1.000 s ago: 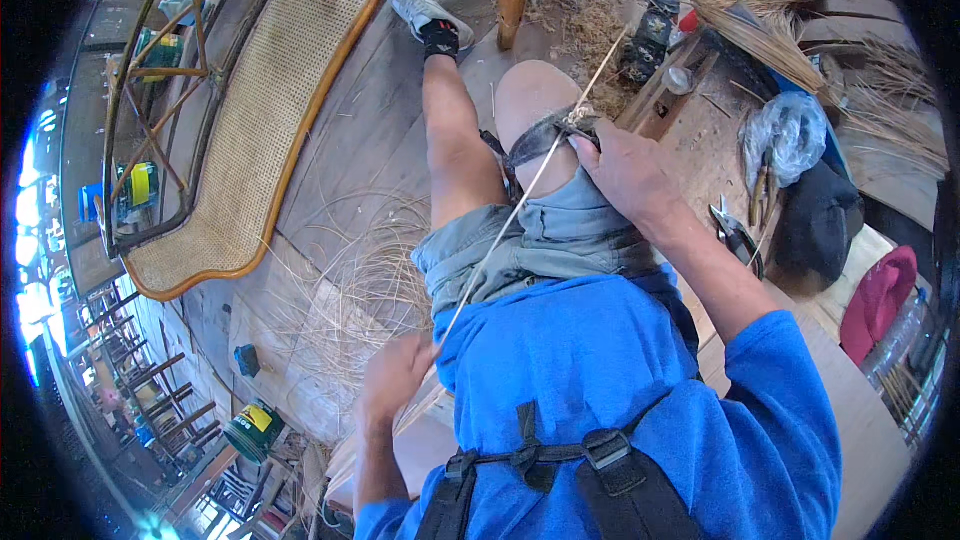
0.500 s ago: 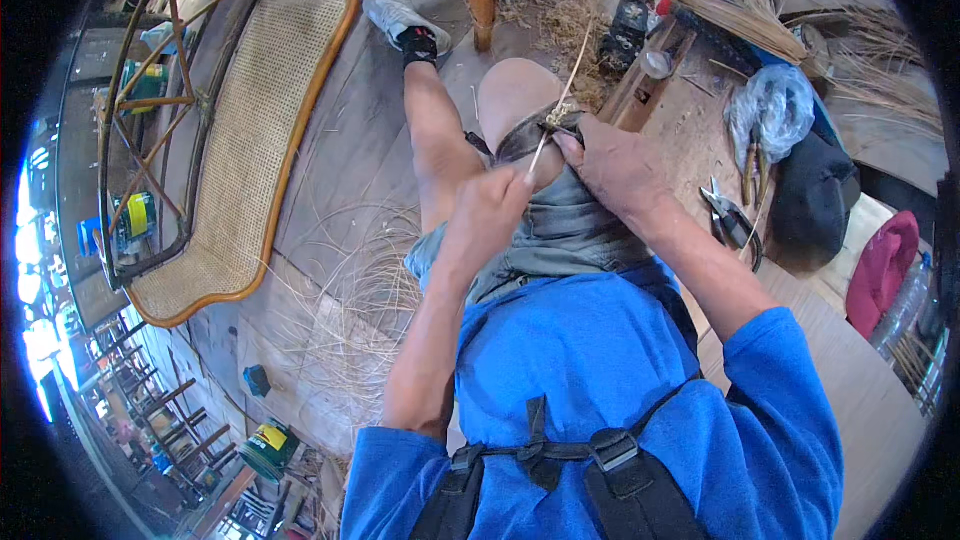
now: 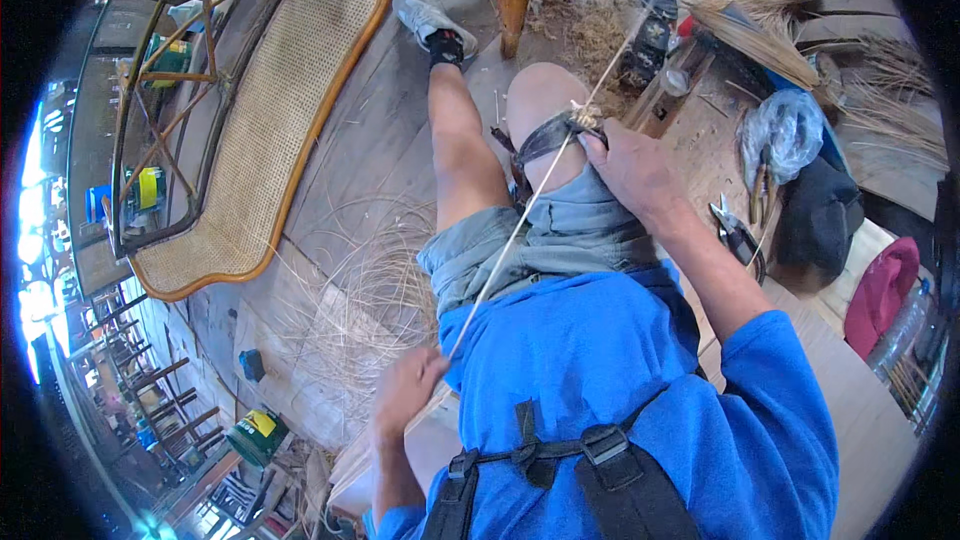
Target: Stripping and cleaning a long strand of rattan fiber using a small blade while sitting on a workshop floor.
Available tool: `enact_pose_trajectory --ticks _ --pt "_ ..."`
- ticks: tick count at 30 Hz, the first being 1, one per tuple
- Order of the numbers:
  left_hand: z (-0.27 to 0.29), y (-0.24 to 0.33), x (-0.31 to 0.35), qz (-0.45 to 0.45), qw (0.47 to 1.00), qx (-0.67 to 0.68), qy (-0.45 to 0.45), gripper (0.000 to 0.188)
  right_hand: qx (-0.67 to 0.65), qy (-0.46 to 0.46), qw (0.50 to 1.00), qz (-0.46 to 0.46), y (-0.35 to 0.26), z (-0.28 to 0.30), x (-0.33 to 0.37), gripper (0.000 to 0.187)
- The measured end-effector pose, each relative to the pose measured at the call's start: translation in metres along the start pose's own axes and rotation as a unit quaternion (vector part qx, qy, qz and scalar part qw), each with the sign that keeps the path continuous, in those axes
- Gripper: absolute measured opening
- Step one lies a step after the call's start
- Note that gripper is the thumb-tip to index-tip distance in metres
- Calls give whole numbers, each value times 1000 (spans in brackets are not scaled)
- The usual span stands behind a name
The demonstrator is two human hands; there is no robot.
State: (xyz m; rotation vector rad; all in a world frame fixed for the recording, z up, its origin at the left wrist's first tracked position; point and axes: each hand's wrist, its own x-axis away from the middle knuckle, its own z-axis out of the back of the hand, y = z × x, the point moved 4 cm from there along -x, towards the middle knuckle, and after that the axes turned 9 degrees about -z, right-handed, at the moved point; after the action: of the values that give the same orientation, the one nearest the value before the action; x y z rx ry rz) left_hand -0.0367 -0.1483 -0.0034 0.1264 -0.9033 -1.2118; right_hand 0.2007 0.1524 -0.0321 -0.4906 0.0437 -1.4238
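A long pale rattan strip (image 3: 508, 238) runs taut across my lap. Its near end is pinched in my left hand (image 3: 408, 388), which is closed low beside my blue shirt. From there the strip crosses a dark band (image 3: 546, 139) strapped round my right leg just above the knee and continues past it. My right hand (image 3: 642, 172) is closed against the band where the strip passes. Whatever lies under its thumb and fingers is hidden. Small pale shavings (image 3: 583, 116) cling at that spot.
Loose strips (image 3: 365, 275) lie in a tangle on the wooden floor at left. A cane-woven panel (image 3: 270, 110) lies beyond them. To the right are pliers (image 3: 738, 232), a plastic bag (image 3: 783, 135), a dark cap (image 3: 820, 215) and fibre bundles (image 3: 755, 40). Shavings (image 3: 590, 25) pile near a sandal.
My left hand has pulled back from the knee, down and to the left, drawing the strip with it. My right hand stays at the band. The view has shifted slightly.
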Motion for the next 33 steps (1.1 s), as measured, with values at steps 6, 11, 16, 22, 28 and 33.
enact_pose_trajectory --ticks 6,11,16,22,28,33 --pt "24 114 -161 -88 984 111 107 35 -28 -2 999 26 -4 2 8 37" --pt "12 157 -230 -98 987 120 46 37 -29 -17 999 10 0 4 8 35" --pt "16 164 -245 -127 986 90 -53 34 -57 -25 998 13 6 -1 2 33" --pt "12 167 -248 -106 987 44 113 35 -44 -18 999 8 5 -4 0 31" --pt "10 143 -217 -155 966 201 44 34 -18 23 999 15 3 -6 0 31" --pt "9 89 -119 -101 983 153 21 30 -40 21 999 11 12 -11 -3 32"
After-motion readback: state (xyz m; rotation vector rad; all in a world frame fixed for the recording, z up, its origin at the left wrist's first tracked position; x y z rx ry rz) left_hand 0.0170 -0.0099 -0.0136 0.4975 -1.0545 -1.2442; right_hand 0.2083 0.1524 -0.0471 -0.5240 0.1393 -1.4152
